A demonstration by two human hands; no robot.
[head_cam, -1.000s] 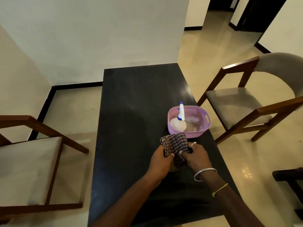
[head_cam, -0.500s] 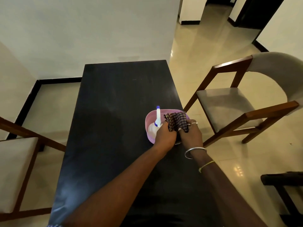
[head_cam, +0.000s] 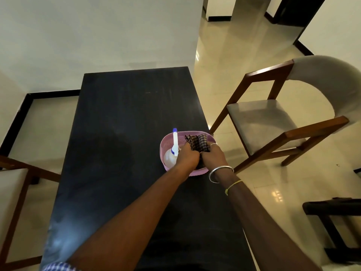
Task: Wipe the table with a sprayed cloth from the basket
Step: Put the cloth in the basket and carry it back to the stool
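Note:
A pink plastic basket (head_cam: 167, 138) stands near the right edge of the black table (head_cam: 125, 118). A white spray bottle (head_cam: 175, 142) with a blue tip lies inside its left half. The checked cloth (head_cam: 197, 142) is bunched over the basket's right half. My left hand (head_cam: 188, 157) and my right hand (head_cam: 213, 155) both grip the cloth from the near side, side by side, over the basket. The basket's near rim is partly hidden by my hands.
A wooden chair (head_cam: 277, 122) with a grey seat stands right of the table, close to the basket. Another chair (head_cam: 17, 184) is at the left edge. A dark bench (head_cam: 334, 208) sits at the lower right. A white wall lies beyond the table.
Both hands have carried the cloth from the table surface in front of the basket to over and into it. The camera view has shifted as well.

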